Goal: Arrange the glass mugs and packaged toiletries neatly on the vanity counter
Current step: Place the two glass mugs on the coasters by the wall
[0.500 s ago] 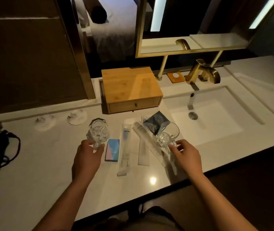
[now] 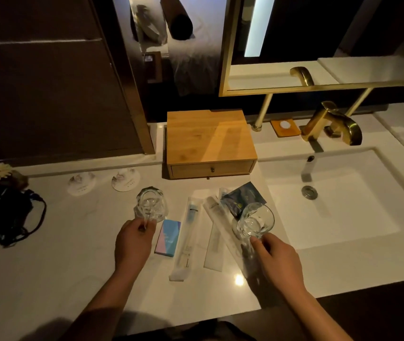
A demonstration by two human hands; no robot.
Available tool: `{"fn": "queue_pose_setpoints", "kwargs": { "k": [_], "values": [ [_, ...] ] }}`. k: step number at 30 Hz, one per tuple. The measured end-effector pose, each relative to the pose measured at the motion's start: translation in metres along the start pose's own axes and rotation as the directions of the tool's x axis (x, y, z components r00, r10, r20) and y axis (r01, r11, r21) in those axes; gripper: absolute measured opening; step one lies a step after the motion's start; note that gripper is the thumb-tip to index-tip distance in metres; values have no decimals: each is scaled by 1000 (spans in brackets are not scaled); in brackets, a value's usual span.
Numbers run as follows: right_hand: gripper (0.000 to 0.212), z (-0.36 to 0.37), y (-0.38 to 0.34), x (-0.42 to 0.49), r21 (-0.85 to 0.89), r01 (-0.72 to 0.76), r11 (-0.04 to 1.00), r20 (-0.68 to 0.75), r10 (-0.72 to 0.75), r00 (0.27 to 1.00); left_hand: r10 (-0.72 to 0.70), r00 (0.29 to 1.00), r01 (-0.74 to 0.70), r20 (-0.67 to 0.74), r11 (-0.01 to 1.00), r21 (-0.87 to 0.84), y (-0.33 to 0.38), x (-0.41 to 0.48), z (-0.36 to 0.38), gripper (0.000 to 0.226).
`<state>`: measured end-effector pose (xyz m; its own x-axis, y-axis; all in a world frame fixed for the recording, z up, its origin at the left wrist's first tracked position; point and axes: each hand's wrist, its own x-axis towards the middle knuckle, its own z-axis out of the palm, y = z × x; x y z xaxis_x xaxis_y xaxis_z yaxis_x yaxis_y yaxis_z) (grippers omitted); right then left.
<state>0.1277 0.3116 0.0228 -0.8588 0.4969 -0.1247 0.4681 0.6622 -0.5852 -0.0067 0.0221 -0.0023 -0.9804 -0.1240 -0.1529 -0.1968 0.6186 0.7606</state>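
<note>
Pale glossy stone surface [image 2: 48, 267] mirrors a lamp spot near the right hand [image 2: 276, 260]. Both mugs [image 2: 152, 204] are clear, shiny glass. Beyond the left hand [image 2: 134, 239]: matt light wood box [image 2: 208, 136]. Faucet [image 2: 331, 124]: brushed gold metal.

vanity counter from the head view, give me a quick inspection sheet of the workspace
surface: white vanity counter, basin at right.
job's things: two glass mugs, left mug, right mug; long sachets, blue-pink box and dark packet lie between them.
clutter: two round coasters, wooden drawer box, black bag.
grippers: left hand holds left mug; right hand holds right mug.
cables: black cord by the bag.
surroundings: mirror, gold faucet.
</note>
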Motion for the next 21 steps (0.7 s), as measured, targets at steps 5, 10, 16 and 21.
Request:
{"fn": "queue_pose_setpoints", "kwargs": {
  "k": [5, 10, 16, 21],
  "values": [
    [32, -2, -6, 0, -15, -15, 1000, -66, 14, 998, -12, 1000, 12, -3, 999, -50, -8, 7, -3, 30],
    [34, -13, -17, -1, 55, -12, 998, -177, 22, 984, -91, 996, 94, 25, 966, -242, -17, 22, -24, 26],
    [32, -2, -67, 2, 116, 94, 989, -167, -74, 983, -189, 980, 201, 68, 887, -416, -25, 17, -68, 30],
    [31, 37, -128, 23, 102, 227, 968, -80, -220, 972, -248, 967, 248, 63, 846, -473, -41, -3, -106, 29]
  ]
}}
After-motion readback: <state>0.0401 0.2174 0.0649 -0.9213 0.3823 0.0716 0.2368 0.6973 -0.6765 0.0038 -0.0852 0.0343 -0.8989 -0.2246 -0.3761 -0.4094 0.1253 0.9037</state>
